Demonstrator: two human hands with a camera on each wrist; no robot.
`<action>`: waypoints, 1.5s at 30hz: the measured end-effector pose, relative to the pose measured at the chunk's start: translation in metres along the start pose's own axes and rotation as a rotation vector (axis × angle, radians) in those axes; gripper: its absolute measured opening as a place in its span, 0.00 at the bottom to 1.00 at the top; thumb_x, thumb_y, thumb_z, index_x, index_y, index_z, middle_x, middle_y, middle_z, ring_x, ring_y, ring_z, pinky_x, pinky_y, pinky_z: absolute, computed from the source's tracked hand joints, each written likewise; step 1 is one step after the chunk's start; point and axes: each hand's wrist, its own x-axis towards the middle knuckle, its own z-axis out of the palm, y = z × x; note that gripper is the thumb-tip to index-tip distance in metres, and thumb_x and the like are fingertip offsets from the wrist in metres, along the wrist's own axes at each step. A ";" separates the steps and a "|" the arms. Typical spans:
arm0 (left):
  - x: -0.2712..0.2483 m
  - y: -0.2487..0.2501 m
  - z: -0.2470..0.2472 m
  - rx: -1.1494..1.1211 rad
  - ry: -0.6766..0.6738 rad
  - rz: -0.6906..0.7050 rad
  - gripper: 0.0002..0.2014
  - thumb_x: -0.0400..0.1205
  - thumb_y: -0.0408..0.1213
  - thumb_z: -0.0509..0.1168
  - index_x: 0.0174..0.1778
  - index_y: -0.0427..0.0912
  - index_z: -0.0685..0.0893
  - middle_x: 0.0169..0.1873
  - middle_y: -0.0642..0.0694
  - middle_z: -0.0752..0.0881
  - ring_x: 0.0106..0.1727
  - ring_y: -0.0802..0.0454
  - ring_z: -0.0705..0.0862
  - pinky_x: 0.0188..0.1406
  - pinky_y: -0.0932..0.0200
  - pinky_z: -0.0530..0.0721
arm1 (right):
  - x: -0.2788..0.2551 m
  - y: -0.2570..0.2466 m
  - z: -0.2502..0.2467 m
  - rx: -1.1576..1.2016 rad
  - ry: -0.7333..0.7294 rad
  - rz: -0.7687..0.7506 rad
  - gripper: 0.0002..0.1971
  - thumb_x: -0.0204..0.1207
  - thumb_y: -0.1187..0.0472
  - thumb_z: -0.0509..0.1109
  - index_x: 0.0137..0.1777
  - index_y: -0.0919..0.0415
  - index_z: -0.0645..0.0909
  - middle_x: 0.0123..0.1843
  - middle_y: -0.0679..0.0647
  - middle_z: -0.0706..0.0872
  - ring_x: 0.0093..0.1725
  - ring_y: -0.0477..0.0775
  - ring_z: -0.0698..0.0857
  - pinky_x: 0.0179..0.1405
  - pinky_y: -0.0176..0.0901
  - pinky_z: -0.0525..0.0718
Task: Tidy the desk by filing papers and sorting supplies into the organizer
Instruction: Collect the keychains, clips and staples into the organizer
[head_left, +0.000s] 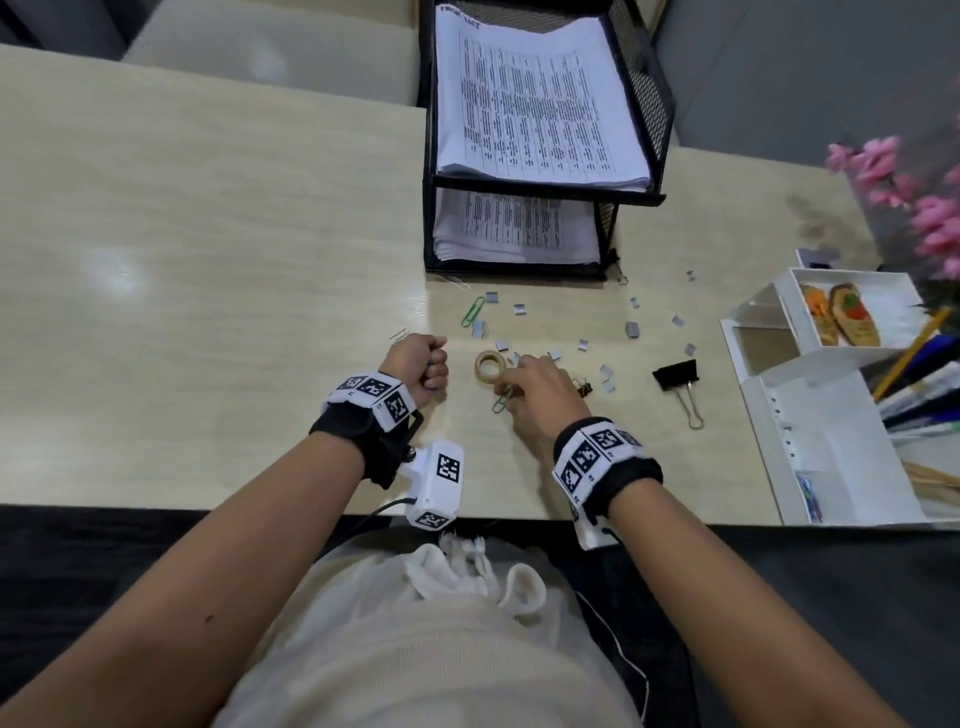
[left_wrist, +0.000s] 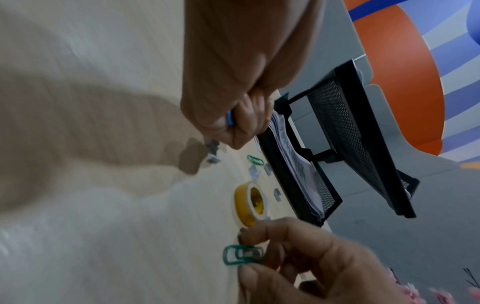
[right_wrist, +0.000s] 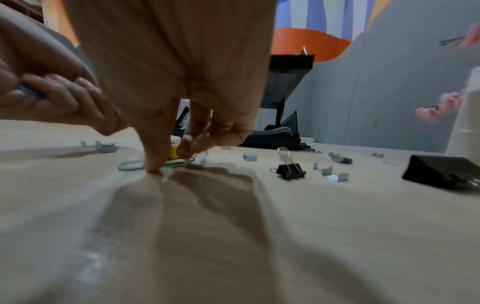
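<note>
The right hand (head_left: 540, 395) has thumb and fingertips (left_wrist: 245, 236) bent down on a green paper clip (left_wrist: 242, 255) lying flat on the desk (head_left: 208, 249), just near of the tape roll (head_left: 489, 366). The pinch looks nearly closed, but whether the clip is already lifted I cannot tell. Such a clip is light, thin, stiff wire and probably slippery on the smooth top, so it likely needs a fingertip under one rounded end. The left hand (head_left: 418, 366) is curled into a fist just left of the roll, with something small and blue (left_wrist: 230, 119) showing between its fingers. Staple pieces (head_left: 631, 330) and a black binder clip (head_left: 675, 375) lie scattered to the right; the white organizer (head_left: 831, 447) stands at the far right edge, and the black paper tray (head_left: 428, 171) beyond.
</note>
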 end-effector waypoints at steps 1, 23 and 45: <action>-0.001 0.002 -0.004 -0.009 0.012 0.009 0.15 0.86 0.30 0.43 0.35 0.44 0.67 0.08 0.54 0.63 0.05 0.60 0.59 0.03 0.74 0.53 | 0.000 0.000 0.002 -0.022 0.000 -0.022 0.09 0.77 0.68 0.65 0.52 0.58 0.84 0.56 0.56 0.81 0.60 0.60 0.75 0.60 0.52 0.76; -0.014 0.036 -0.062 -0.244 0.104 0.127 0.13 0.86 0.29 0.48 0.38 0.34 0.72 0.36 0.33 0.83 0.27 0.45 0.89 0.24 0.62 0.88 | 0.102 -0.034 -0.028 -0.282 -0.071 -0.061 0.14 0.72 0.71 0.66 0.58 0.64 0.79 0.62 0.62 0.80 0.63 0.64 0.76 0.59 0.54 0.78; 0.012 0.050 -0.070 -0.304 0.174 0.084 0.15 0.85 0.35 0.49 0.32 0.43 0.73 0.17 0.51 0.73 0.10 0.59 0.69 0.12 0.76 0.67 | 0.108 -0.045 -0.008 -0.146 0.023 -0.056 0.13 0.74 0.75 0.58 0.54 0.68 0.81 0.51 0.67 0.78 0.58 0.66 0.78 0.50 0.52 0.79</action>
